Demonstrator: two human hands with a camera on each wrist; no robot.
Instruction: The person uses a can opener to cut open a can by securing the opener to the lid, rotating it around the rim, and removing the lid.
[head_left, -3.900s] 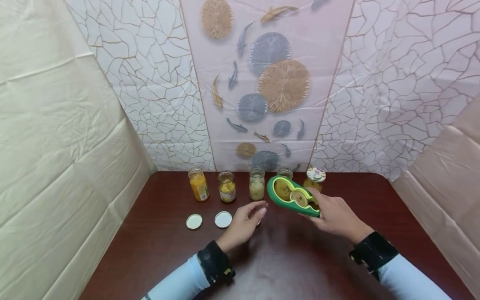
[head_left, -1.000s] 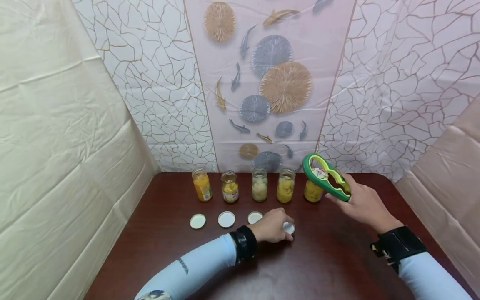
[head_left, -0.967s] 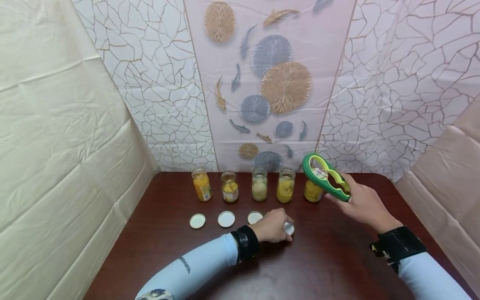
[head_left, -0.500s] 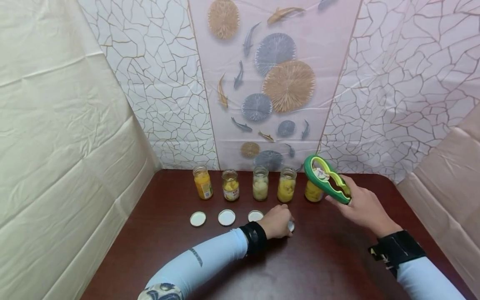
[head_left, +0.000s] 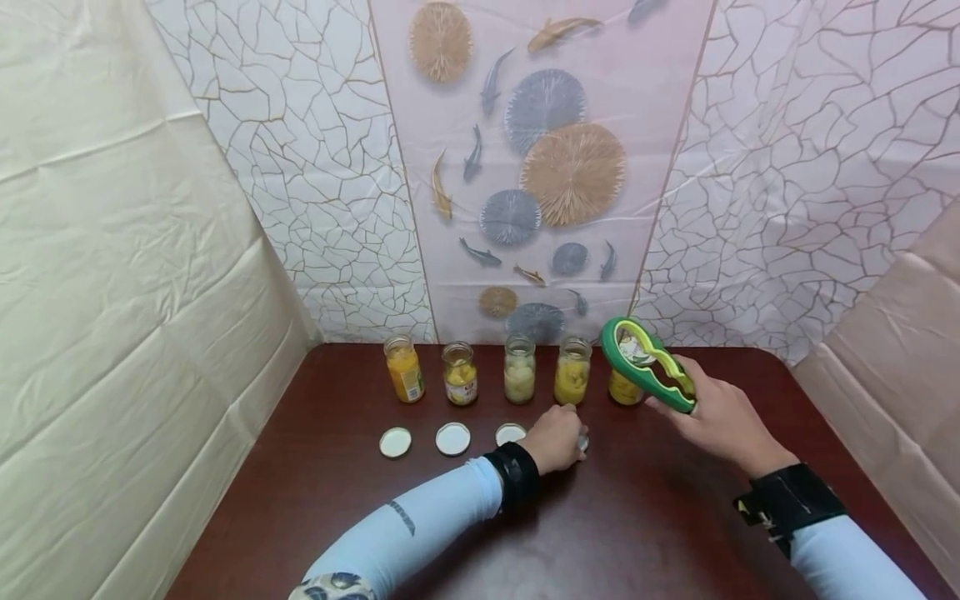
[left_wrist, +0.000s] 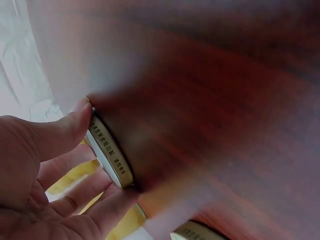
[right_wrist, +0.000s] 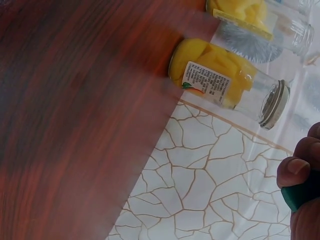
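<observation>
My left hand point(head_left: 557, 437) pinches a jar lid point(left_wrist: 110, 152) by its rim, thumb on one side and fingers on the other. The lid stands tilted on or just over the table, its lettered gold edge showing in the left wrist view. My right hand point(head_left: 723, 417) grips a green avocado-shaped jar opener point(head_left: 634, 379) above the table. Through its opening shows the patterned lid of the rightmost jar point(head_left: 625, 390), which is partly hidden behind it. In the right wrist view that lidded jar point(right_wrist: 215, 75) holds yellow fruit pieces.
Along the back edge stand open jars: an orange one point(head_left: 405, 373), a labelled yellow one point(head_left: 460, 379), a pale one point(head_left: 519, 375) and another yellow one point(head_left: 572, 379). Three lids point(head_left: 395, 442), point(head_left: 453, 438), point(head_left: 510, 434) lie before them on the dark table point(head_left: 645, 533).
My left hand has moved right to the fourth lid, then slightly away from me with it tilting. The jar opener went from the fourth jar to the fifth, and lately dipped a little left.
</observation>
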